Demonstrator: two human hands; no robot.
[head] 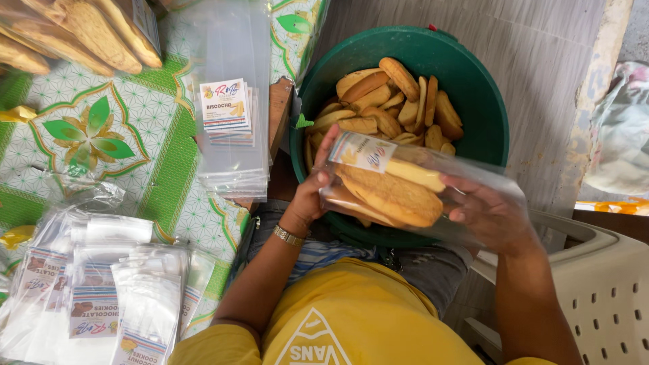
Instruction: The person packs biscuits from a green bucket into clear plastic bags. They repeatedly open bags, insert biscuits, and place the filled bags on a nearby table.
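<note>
A clear plastic bag [419, 196] with a small printed label holds a few long golden biscuits. My left hand [314, 186] grips its closed end by the label. Inside the bag's open end, my right hand [483, 213] touches the biscuits. Just behind the bag sits a green plastic tub [473, 74] with several loose biscuits [389, 108] of the same kind. Both hands are over my lap, in front of the tub.
A stack of empty labelled bags [230, 115] lies on the green patterned tablecloth [108, 135] at left. More labelled bags [101, 297] are piled at lower left. Packed biscuits [74, 30] are at top left. A white plastic chair [602, 290] stands at right.
</note>
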